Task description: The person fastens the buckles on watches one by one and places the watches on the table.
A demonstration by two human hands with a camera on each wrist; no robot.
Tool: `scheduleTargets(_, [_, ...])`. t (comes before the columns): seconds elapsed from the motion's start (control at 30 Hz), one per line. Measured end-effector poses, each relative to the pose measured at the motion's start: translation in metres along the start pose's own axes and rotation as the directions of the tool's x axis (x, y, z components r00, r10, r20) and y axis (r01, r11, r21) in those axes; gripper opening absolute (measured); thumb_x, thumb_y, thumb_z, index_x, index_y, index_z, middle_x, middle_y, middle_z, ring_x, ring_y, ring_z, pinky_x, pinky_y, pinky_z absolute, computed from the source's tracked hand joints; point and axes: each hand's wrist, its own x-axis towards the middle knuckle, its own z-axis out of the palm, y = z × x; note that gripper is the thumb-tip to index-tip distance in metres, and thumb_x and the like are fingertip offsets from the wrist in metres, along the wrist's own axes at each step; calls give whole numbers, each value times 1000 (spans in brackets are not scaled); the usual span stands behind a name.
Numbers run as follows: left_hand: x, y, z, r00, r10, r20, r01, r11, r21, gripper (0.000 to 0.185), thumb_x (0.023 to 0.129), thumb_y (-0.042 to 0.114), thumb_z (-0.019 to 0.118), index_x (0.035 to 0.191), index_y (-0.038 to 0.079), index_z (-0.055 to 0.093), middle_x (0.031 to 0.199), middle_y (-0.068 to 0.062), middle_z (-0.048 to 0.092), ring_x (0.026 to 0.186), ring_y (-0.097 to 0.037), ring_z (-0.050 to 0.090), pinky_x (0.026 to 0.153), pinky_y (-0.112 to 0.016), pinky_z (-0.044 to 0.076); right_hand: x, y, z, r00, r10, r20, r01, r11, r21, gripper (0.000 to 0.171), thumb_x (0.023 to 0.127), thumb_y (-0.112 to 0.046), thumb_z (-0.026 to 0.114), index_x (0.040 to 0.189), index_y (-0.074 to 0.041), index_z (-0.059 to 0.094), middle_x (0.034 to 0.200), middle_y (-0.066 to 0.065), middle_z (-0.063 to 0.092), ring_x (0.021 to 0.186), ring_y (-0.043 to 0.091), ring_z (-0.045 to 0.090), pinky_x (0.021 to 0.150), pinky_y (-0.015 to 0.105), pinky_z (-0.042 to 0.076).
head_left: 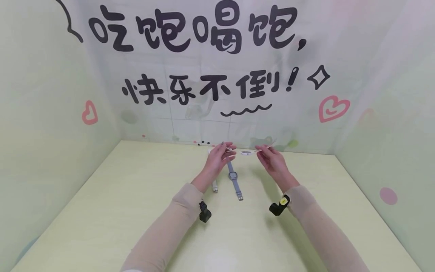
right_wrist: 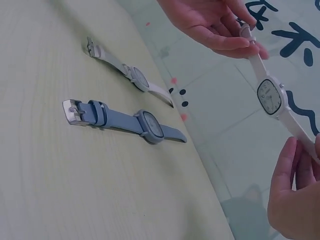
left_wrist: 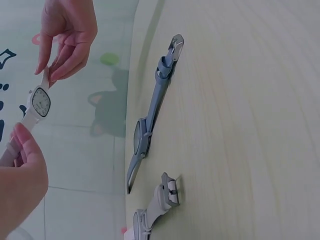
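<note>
A white wristwatch [head_left: 246, 153] with a squarish dial is stretched out in the air above the far part of the table. My left hand [head_left: 216, 158] pinches its buckle-end strap, while my right hand [head_left: 274, 163] pinches the other strap end between thumb and fingers. Its dial [right_wrist: 269, 96] shows plainly between both hands in the right wrist view. Beneath the hands a blue-grey wristwatch [head_left: 233, 175] lies on the table, its strap laid straight. Left of that is a pale, off-white wristwatch [right_wrist: 139, 78], partly covered by my left hand in the head view.
The light wooden table [head_left: 136, 200] meets a printed backdrop [head_left: 190, 128] just behind the hands. Side walls [head_left: 380, 158] rise at left and right. Each wrist wears a small black camera mount [head_left: 205, 212].
</note>
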Motion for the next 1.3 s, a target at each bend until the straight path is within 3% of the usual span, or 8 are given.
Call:
scheduleTargets(0.2, [-3, 0, 0, 1000, 29, 4, -30, 994, 101, 38, 108, 17, 41, 139, -2, 52, 131, -17, 63, 118, -29, 58, 105, -36, 52, 0, 3, -1, 995, -96, -3, 96, 995, 8, 11, 100, -6, 57, 110, -9, 56, 89, -1, 76, 92, 10, 73, 88, 21, 58])
scheduleTargets(0.33, [-3, 1, -1, 998, 59, -17, -56, 990, 129, 37, 107, 14, 45, 138, -2, 54, 135, -20, 63, 128, -35, 54, 112, -43, 46, -1, 6, -1, 987, -158, 13, 159, 986, -60, 10, 99, -7, 59, 108, -10, 59, 87, -2, 76, 90, 10, 74, 87, 21, 59])
scheduleTargets(0.43, [-2, 2, -3, 998, 59, -36, -54, 990, 128, 35, 105, 14, 48, 135, -1, 58, 133, -18, 65, 126, -26, 60, 109, -35, 49, -3, 7, 1, 979, -202, 28, 204, 972, -119, 10, 98, -7, 61, 107, -11, 61, 86, -3, 76, 88, 9, 74, 86, 22, 59])
scheduleTargets(0.6, [-2, 5, -4, 997, 42, -58, -36, 994, 103, 32, 103, 13, 54, 130, 0, 63, 127, -14, 69, 106, -7, 68, 99, -24, 54, -5, 7, 1, 967, -248, 50, 253, 947, -200, 13, 97, -6, 63, 110, -7, 62, 87, -4, 75, 87, 8, 72, 86, 22, 59])
scheduleTargets(1.07, [-4, 7, -5, 996, 26, -80, -20, 996, 84, 30, 99, 8, 60, 128, 0, 64, 129, -15, 68, 107, -9, 70, 97, -24, 55, -1, 8, -6, 958, -280, 62, 287, 924, -255, 10, 94, -3, 66, 96, -13, 67, 84, -5, 75, 84, 6, 73, 85, 21, 59])
scheduleTargets(1.3, [-5, 9, -5, 997, 22, -76, -15, 995, 98, 31, 100, 9, 58, 129, 2, 63, 127, -14, 69, 103, -6, 69, 98, -23, 55, -2, 9, -6, 943, -316, 107, 332, 860, -388, 8, 93, -3, 68, 98, -8, 67, 83, -8, 74, 81, 5, 72, 82, 20, 60])
